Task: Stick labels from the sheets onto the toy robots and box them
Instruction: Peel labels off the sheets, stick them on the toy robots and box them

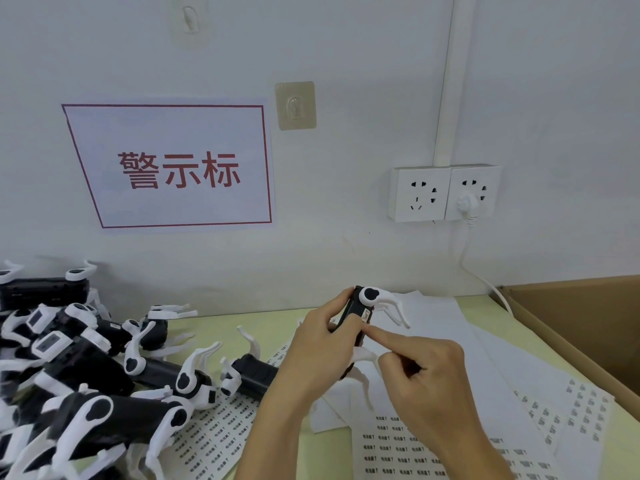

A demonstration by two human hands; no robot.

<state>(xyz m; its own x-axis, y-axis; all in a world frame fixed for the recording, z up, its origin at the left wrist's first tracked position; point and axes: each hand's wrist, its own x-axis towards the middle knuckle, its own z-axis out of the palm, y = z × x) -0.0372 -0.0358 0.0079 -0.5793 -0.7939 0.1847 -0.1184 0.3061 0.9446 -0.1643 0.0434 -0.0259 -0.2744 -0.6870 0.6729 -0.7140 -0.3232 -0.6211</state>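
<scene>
My left hand (317, 344) grips a black toy robot with white legs (363, 304), held upright above the table. My right hand (422, 372) has its index finger stretched out, the tip pressing a small label (365, 317) onto the robot's side; the other fingers are curled. Label sheets lie on the table under my hands: one at the left (221, 431), one in front (391, 448), one at the right (575, 414). A pile of several black-and-white toy robots (86, 368) fills the table's left side.
An open cardboard box (588, 317) stands at the right edge. The wall behind carries a red-framed sign (173, 168), two sockets (443, 192) with a white cable running down, and adhesive hooks (295, 105). Blank white backing sheets (446, 327) lie behind my hands.
</scene>
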